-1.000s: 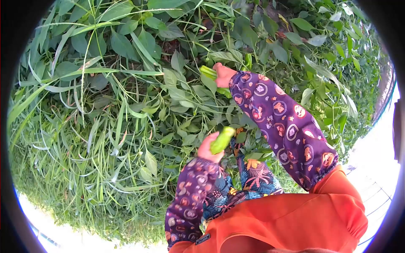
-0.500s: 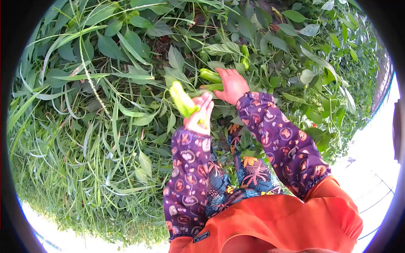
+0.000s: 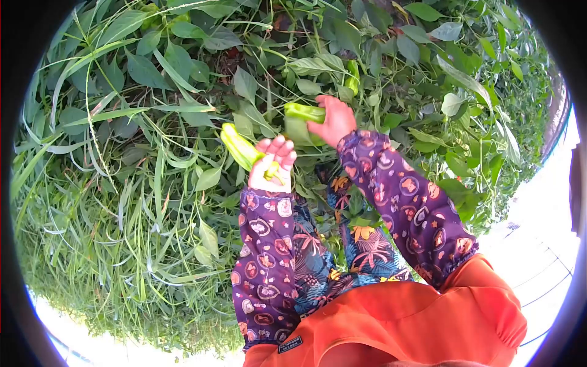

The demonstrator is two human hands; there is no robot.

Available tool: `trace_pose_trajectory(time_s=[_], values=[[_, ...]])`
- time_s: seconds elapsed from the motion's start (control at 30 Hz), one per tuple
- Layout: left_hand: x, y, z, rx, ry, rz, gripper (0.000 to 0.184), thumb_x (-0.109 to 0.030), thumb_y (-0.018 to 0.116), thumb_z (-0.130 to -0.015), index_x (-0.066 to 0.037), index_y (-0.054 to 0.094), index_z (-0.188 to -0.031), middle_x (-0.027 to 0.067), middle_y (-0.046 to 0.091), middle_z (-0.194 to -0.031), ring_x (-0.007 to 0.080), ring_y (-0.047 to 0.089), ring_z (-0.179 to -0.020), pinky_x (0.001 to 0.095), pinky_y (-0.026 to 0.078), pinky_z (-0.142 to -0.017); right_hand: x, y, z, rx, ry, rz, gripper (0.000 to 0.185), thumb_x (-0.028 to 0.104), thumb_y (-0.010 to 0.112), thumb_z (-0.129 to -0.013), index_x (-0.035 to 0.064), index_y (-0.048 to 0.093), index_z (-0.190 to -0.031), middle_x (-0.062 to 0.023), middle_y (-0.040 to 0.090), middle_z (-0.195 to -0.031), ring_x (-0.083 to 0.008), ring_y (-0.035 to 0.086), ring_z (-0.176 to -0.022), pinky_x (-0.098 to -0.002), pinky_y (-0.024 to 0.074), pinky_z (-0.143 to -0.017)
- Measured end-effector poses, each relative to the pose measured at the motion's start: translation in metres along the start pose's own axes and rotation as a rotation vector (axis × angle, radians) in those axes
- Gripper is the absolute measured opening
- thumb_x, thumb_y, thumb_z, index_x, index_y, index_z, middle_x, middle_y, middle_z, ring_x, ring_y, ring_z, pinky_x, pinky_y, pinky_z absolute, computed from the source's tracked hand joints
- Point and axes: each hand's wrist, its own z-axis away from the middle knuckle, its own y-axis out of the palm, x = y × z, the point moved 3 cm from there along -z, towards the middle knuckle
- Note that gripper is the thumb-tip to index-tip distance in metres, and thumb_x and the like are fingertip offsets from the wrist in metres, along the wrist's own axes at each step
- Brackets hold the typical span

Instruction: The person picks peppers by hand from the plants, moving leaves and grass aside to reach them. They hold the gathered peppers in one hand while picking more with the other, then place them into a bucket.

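Observation:
A pale green pepper (image 3: 240, 147) lies across the upturned palm of my left hand (image 3: 273, 164). Its stem end rests near the wrist, and the fingers curl loosely up beside it. My right hand (image 3: 337, 120) is closed around another green pepper (image 3: 304, 112), which points left out of the grip. Just below that one is a blurred pale green shape, perhaps a second pepper or a leaf; I cannot tell which. A further green pepper (image 3: 352, 78) is among the leaves, just above my right hand and apart from it.
Dense pepper plants (image 3: 318, 66) with broad leaves fill the space around both hands. Long grass (image 3: 140, 244) grows thick at the left. My patterned trouser legs (image 3: 373, 251) are below the hands, among the foliage. Bright pale ground (image 3: 526, 257) shows at the right.
My left hand has moved left, away from my right hand, and its palm has opened upward with the pepper in it. My right hand has shifted slightly up and left with its pepper.

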Motion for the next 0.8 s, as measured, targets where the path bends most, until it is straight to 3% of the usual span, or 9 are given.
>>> trace_pose_trajectory(time_s=[0.07,0.2,0.27,0.37,0.4,0.5,0.53,0.63,0.8], values=[[-0.004,0.022,-0.009,-0.045,0.105,-0.105,0.032,-0.006,0.048,-0.084,-0.003,0.051,-0.115,0.0191,0.053,-0.121,0.0334,0.052,-0.113,0.0468,0.043,-0.097,0.015,-0.006,0.022,-0.237,-0.358,0.103,0.053,0.027,0.073,-0.064,0.0046,0.056,-0.109,-0.0149,0.058,-0.099,-0.0314,0.055,-0.096,-0.0410,0.0431,-0.084],[-0.025,0.036,-0.028,-0.241,0.160,-0.863,0.051,0.001,0.059,-0.074,-0.001,0.046,-0.124,0.0139,0.051,-0.125,0.0250,0.047,-0.118,0.0384,0.041,-0.098,0.024,-0.009,0.036,-0.263,-0.536,-0.004,0.048,0.021,0.073,-0.066,0.0040,0.057,-0.108,-0.0141,0.055,-0.103,-0.0322,0.052,-0.095,-0.0401,0.0425,-0.083],[-0.027,0.032,-0.039,-0.164,-0.096,-1.022,0.055,-0.002,0.068,-0.071,-0.001,0.048,-0.122,0.0072,0.058,-0.110,0.0155,0.056,-0.099,0.0301,0.045,-0.088,0.026,-0.008,0.036,-0.257,-0.590,-0.034,0.040,0.019,0.071,-0.066,0.0044,0.058,-0.102,-0.0130,0.056,-0.097,-0.0326,0.052,-0.093,-0.0397,0.0431,-0.082],[-0.020,-0.006,-0.072,-0.025,-0.082,-1.553,0.061,-0.008,0.075,-0.071,0.000,0.044,-0.123,0.0063,0.060,-0.101,0.0146,0.060,-0.085,0.0277,0.051,-0.070,0.023,0.006,0.035,-0.019,-0.713,-0.045,0.027,0.011,0.067,-0.066,0.0054,0.060,-0.091,-0.0109,0.058,-0.084,-0.0330,0.053,-0.089,-0.0404,0.0435,-0.082],[-0.020,0.002,-0.072,-0.215,-0.375,-1.422,0.068,-0.011,0.077,-0.069,0.000,0.041,-0.125,0.0073,0.060,-0.101,0.0144,0.061,-0.078,0.0259,0.052,-0.058,0.021,0.006,0.033,-0.029,-0.713,-0.046,0.027,0.011,0.067,-0.066,0.0054,0.060,-0.091,-0.0109,0.058,-0.084,-0.0330,0.053,-0.089,-0.0404,0.0435,-0.082],[-0.017,-0.010,-0.078,-0.345,-0.482,-1.501,0.061,-0.014,0.077,-0.072,0.000,0.044,-0.121,0.0081,0.060,-0.096,0.0126,0.060,-0.073,0.0259,0.053,-0.055,0.006,0.003,0.025,-0.046,-0.450,-0.131,0.038,0.006,0.059,-0.065,0.0059,0.058,-0.102,-0.0155,0.056,-0.103,-0.0346,0.049,-0.103,-0.0394,0.0419,-0.089],[-0.013,-0.028,-0.086,-0.125,-0.615,-1.325,0.057,-0.016,0.078,-0.071,-0.003,0.048,-0.117,0.0067,0.062,-0.094,0.0128,0.061,-0.069,0.0246,0.052,-0.056,0.006,0.002,0.027,-0.046,-0.442,-0.129,0.038,0.006,0.059,-0.065,0.0059,0.058,-0.102,-0.0155,0.056,-0.103,-0.0346,0.049,-0.103,-0.0394,0.0419,-0.089],[-0.002,-0.023,-0.080,-0.130,-0.635,-1.149,0.048,-0.020,0.075,-0.074,-0.005,0.052,-0.113,0.0058,0.061,-0.094,0.0142,0.061,-0.073,0.0264,0.053,-0.059,-0.021,0.006,0.030,-0.054,-0.207,0.070,0.059,0.007,0.064,-0.063,0.0052,0.051,-0.120,-0.0193,0.048,-0.120,-0.0359,0.040,-0.118,-0.0405,0.0381,-0.098],[0.011,0.004,-0.086,-0.161,-0.556,-1.058,0.035,-0.021,0.069,-0.078,-0.004,0.057,-0.106,0.0053,0.061,-0.091,0.0166,0.061,-0.081,0.0304,0.053,-0.066,-0.016,0.003,0.044,-0.013,-0.395,0.027,0.061,0.009,0.066,-0.061,0.0030,0.050,-0.120,-0.0184,0.049,-0.116,-0.0366,0.043,-0.113,-0.0422,0.0385,-0.097]])
